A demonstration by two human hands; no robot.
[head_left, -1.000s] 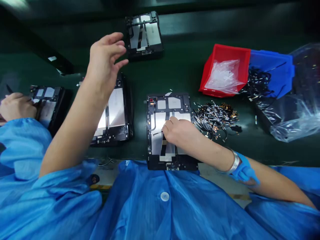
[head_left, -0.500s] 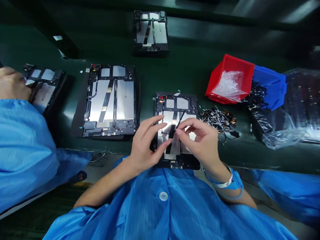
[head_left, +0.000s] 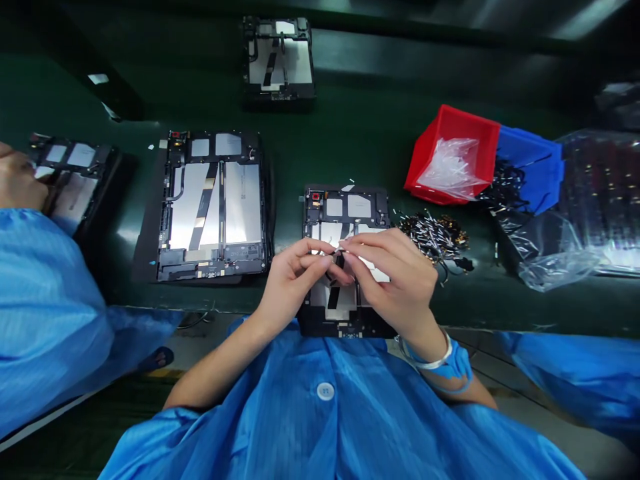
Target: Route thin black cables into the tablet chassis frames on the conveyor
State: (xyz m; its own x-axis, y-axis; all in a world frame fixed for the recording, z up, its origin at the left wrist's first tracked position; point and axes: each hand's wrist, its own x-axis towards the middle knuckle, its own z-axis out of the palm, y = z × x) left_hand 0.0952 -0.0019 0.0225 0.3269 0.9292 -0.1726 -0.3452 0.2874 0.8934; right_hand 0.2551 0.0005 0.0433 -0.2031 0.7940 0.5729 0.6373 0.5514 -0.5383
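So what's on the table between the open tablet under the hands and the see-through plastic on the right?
The head view shows a heap of small cable-like parts beside the open tablet, then a small pale sliver nearer the see-through plastic.

This was an electronics workshop: an opened tablet (head_left: 345,313) lay under the grip, more tablets (head_left: 242,207) sat left of it and beyond, loose cables (head_left: 429,237) and bins (head_left: 460,123) right, and a co-worker's blue sleeve (head_left: 47,313) showed farther left.

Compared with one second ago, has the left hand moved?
Yes: judged against the far device, which it was raised beside, the left hand has come back and rightward, over the front device.
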